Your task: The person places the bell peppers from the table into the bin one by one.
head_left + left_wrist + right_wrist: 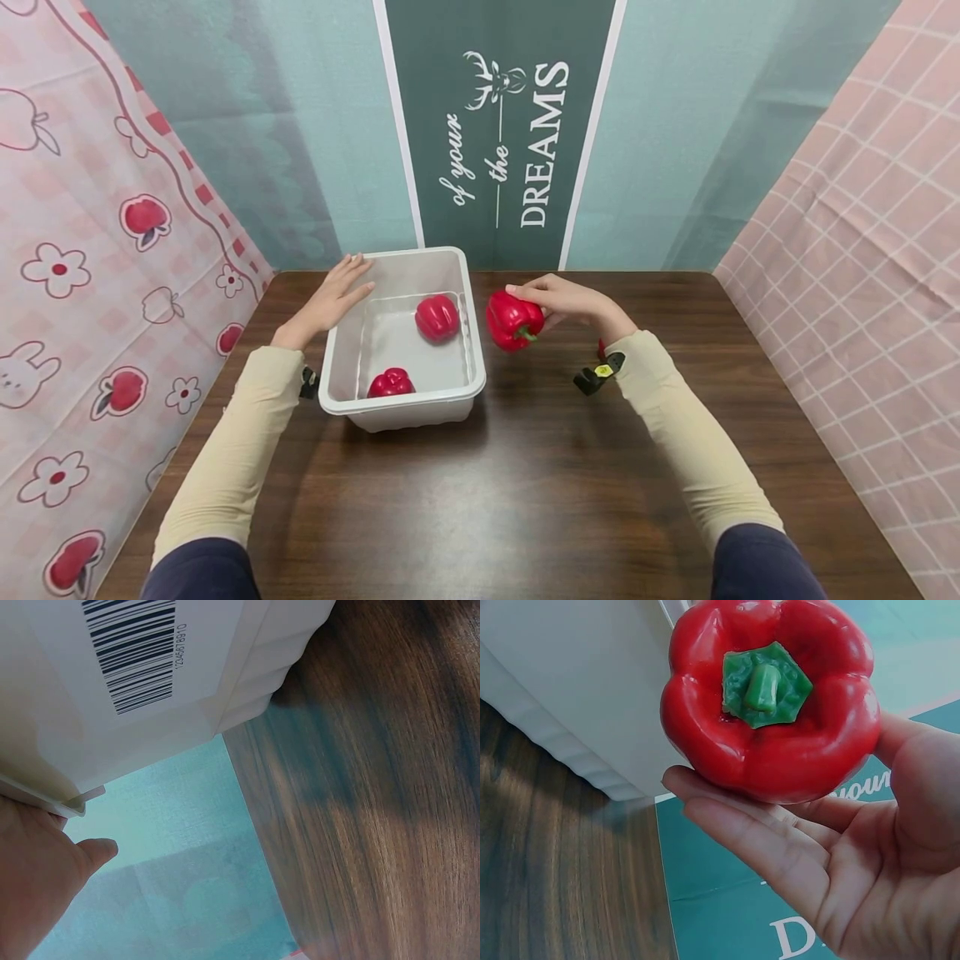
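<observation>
A red bell pepper [514,320] with a green stem is gripped in my right hand [558,298], just outside the bin's right wall. Seen from the right wrist, the pepper [772,757] faces the camera stem first, fingers beneath it. My left hand [328,298] rests at the left rim of a white plastic bin [420,406], its fingers fairly straight. Inside the bin lie two more red peppers: one [437,318] near the right wall, another [391,382] by the front wall, partly hidden. The left wrist view shows the bin's outer side with a barcode label [135,656].
The bin stands on a dark brown wooden table [510,500]. Behind my right wrist a small red thing [602,349] peeks out, mostly hidden. Printed cloths hang left and right, and a teal cloth [675,125] hangs at the table's back edge.
</observation>
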A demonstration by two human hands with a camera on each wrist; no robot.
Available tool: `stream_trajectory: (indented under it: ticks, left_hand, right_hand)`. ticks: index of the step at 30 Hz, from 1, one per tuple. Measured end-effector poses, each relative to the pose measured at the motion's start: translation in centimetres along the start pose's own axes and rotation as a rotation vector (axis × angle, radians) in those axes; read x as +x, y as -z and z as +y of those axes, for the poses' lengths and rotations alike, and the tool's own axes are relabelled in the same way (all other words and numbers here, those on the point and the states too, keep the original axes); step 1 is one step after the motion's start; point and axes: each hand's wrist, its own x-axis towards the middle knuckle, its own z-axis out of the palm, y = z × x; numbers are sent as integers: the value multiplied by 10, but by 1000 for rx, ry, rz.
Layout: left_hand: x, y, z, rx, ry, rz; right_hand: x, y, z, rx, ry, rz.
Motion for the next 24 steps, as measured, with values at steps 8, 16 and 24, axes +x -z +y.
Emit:
stream_trajectory:
  ticks: [8, 16, 24]
  left_hand:
    - [0, 2, 1, 1, 6, 0]
    - [-1, 0, 1, -2, 4, -3]
    - [-1, 0, 1, -9, 5, -2]
  right_hand:
    - [1, 0, -6, -39, 17, 9]
    - [3, 0, -11, -26, 28, 9]
    - [5, -2, -13, -30, 46, 7]
